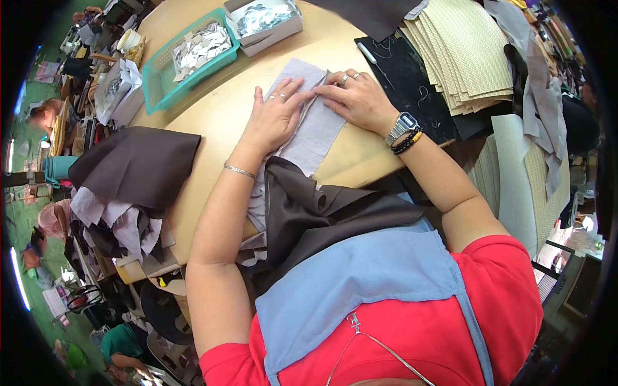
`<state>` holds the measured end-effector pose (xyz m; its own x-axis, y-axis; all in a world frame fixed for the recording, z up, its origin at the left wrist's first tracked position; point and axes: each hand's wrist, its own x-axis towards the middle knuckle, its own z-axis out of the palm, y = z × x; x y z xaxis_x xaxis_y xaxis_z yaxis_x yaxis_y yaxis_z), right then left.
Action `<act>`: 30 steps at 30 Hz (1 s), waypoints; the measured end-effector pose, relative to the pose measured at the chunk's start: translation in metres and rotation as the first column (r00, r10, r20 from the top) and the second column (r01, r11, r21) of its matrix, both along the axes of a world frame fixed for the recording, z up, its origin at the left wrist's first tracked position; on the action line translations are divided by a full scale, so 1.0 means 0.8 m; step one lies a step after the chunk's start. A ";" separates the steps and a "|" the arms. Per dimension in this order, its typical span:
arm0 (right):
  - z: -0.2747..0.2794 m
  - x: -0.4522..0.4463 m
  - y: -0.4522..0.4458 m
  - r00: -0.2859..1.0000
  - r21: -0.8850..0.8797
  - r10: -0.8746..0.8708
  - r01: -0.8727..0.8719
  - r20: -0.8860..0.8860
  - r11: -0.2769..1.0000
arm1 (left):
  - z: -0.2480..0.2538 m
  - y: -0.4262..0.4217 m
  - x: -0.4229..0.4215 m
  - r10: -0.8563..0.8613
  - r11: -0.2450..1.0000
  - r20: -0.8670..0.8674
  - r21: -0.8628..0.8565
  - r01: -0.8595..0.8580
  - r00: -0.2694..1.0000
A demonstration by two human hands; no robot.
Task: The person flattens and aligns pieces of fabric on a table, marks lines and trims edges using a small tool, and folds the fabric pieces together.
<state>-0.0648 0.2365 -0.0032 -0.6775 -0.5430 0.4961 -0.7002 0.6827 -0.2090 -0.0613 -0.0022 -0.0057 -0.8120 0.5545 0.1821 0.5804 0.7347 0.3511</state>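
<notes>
A pale lavender-grey cloth (315,147) lies on the wooden table, with a fold or seam running up its middle. My left hand (275,117) rests flat on its left part, fingers stretched toward the seam. At the upper end of the seam, the fingertips of my right hand (355,98) pinch the cloth's edge, close to my left fingertips. Dark brown fabric (322,206) joins or overlaps the cloth's near end and drapes over the table edge onto my blue apron (367,264). What sits under my right fingertips is hidden.
Ahead stand a teal basket (156,77) of small pale pieces and a white box (273,38). A white-handled pointed tool (368,55) lies on a black mat (412,96), beside stacked quilted cream sheets (460,51). More dark fabric (138,164) hangs at the left edge.
</notes>
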 end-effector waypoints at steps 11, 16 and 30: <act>0.003 0.003 0.000 0.985 0.026 -0.174 0.174 0.001 0.984 | 0.012 -0.003 -0.016 -0.107 0.990 -0.039 -0.100 0.103 0.993; 0.002 0.003 0.000 0.973 0.054 -0.231 0.230 0.013 0.972 | 0.004 0.004 -0.027 -0.109 0.991 -0.058 -0.087 0.104 0.992; -0.003 0.001 0.001 0.972 0.021 -0.233 0.233 0.000 0.972 | -0.002 0.008 -0.027 -0.079 0.992 -0.065 -0.106 0.072 0.995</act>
